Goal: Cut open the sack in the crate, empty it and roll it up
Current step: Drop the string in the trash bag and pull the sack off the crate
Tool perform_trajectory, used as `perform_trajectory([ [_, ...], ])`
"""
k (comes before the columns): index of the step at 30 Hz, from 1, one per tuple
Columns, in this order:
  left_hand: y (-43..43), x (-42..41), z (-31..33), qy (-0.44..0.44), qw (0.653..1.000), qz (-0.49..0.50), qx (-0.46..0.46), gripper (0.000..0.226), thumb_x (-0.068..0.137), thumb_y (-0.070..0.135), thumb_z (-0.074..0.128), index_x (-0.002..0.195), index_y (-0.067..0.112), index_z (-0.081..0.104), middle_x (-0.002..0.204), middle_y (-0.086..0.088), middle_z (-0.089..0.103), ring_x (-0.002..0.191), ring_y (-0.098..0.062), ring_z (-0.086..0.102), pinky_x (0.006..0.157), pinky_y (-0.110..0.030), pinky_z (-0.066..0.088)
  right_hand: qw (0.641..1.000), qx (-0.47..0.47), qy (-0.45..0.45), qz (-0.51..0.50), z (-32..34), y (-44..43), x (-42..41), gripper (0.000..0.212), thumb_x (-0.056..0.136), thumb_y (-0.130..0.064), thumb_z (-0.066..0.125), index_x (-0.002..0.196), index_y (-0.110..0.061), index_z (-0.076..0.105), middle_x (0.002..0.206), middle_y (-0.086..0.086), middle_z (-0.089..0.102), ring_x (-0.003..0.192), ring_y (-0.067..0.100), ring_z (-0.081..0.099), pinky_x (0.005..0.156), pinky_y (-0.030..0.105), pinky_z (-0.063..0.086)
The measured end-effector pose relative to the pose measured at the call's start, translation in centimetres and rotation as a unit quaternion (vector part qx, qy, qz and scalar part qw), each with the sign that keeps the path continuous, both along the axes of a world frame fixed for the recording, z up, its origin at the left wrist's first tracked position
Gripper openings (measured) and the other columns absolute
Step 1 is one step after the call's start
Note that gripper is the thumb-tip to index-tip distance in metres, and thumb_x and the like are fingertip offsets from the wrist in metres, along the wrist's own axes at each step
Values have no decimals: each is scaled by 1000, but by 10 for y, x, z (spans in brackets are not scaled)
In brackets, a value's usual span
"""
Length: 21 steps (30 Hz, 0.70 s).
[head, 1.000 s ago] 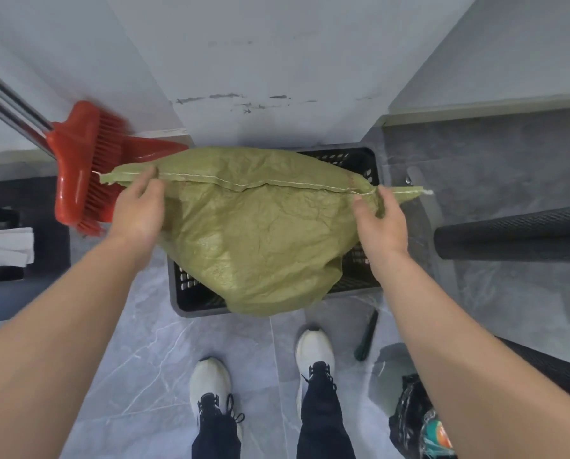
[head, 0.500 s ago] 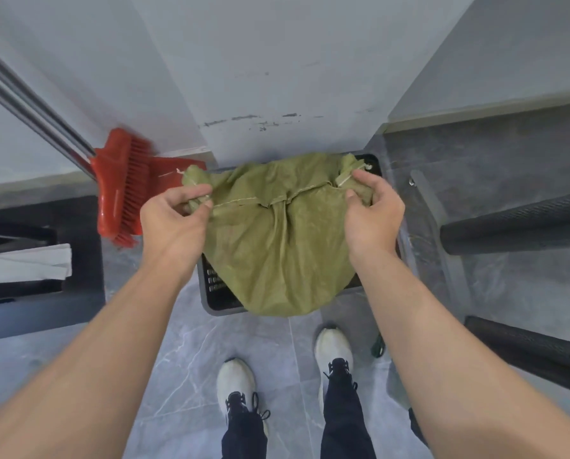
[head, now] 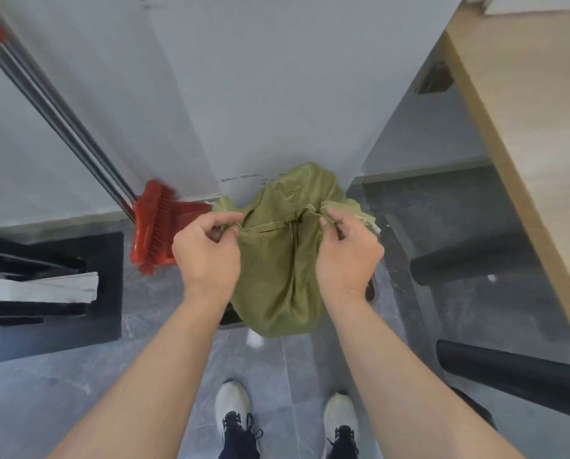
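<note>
A green woven sack [head: 277, 276] hangs bunched between my hands, its stitched top seam gathered into folds. My left hand [head: 207, 256] pinches the seam's left end. The right end is gripped by my right hand [head: 346, 256]. The sack's body droops down over the black crate [head: 230, 318], of which only a small dark corner shows below my left wrist. The rest of the crate is hidden behind the sack and my arms.
A red broom and dustpan [head: 157, 231] lean on the grey wall at left. A black stand with white paper [head: 45, 286] sits further left. Black padded bars [head: 495, 265] jut in at right under a wooden tabletop [head: 522, 134]. My shoes [head: 234, 415] stand on grey floor tiles.
My hands have drawn closer together, gathering the sack's stretched seam into a bunch. The sack has risen and hangs narrower, covering most of the crate. The view has pulled back and up.
</note>
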<state>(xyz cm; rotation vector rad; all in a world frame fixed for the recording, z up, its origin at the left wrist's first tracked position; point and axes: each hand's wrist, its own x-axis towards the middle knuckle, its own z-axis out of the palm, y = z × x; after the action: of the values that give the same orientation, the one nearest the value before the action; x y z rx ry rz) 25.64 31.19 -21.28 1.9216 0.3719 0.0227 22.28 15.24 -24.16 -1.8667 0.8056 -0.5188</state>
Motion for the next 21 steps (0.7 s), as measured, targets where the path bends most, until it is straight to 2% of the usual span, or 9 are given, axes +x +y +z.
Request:
perform_trajectory([
  [3,-12,-3,30,-27,999,30,6,28,86,-1,73,89,25,83,73,12,71,63,0,57,72,-28,53,1000,1,-6,4,31,-7,-2,25,88,1,70,91,-21,82,87,-14,77,87,2,73,88,20,55],
  [5,-18,-5,57,-51,997,51,5,25,86,3,74,89,26,83,68,13,67,63,-3,56,73,-31,55,999,18,-25,10,55,-16,-7,28,87,3,70,91,-22,82,83,-19,74,84,0,72,83,15,53],
  [7,-23,-7,84,-77,996,47,-10,22,87,6,74,89,26,82,65,15,65,62,-6,56,71,-31,53,998,-8,-47,45,82,-23,-11,29,88,6,69,94,-20,82,77,-24,70,74,-6,68,75,7,47],
  [9,-32,-10,110,-92,995,21,-18,21,87,5,73,89,23,82,63,16,66,61,-6,58,68,-35,54,993,-51,-69,79,104,-32,-17,29,88,8,67,95,-16,82,73,-19,70,68,0,66,70,3,43],
  [11,-39,-14,131,-120,993,17,-12,22,87,2,73,87,22,82,69,14,70,63,-3,60,68,-29,52,991,-64,-75,93,127,-36,-20,29,89,7,67,96,-16,82,74,-9,74,70,8,67,70,3,45],
  [13,-45,-15,147,-116,993,20,-9,23,87,-2,72,85,19,81,72,11,71,62,1,58,67,-23,47,993,-45,-51,94,146,-42,-20,29,90,4,67,97,-19,83,83,-10,77,76,-2,69,77,5,48],
  [15,-46,-15,164,-122,992,12,-13,24,86,-5,70,84,17,79,74,9,71,63,-2,59,67,-23,49,993,-41,-49,98,165,-50,-21,27,89,2,67,97,-18,83,87,-12,77,79,-10,67,81,4,47],
  [18,-47,-16,183,-112,994,-3,18,27,83,-3,72,84,23,76,75,7,67,65,-5,57,69,-25,51,989,-86,-39,110,186,-64,-21,25,86,4,69,96,-15,82,89,-9,77,85,2,73,85,10,52],
  [21,-51,-15,204,-115,993,1,17,28,83,-1,73,84,26,72,73,9,61,64,-5,56,69,-30,54,990,-67,-47,116,208,-66,-24,25,85,6,69,96,-12,81,88,-6,77,86,7,74,83,13,53],
])
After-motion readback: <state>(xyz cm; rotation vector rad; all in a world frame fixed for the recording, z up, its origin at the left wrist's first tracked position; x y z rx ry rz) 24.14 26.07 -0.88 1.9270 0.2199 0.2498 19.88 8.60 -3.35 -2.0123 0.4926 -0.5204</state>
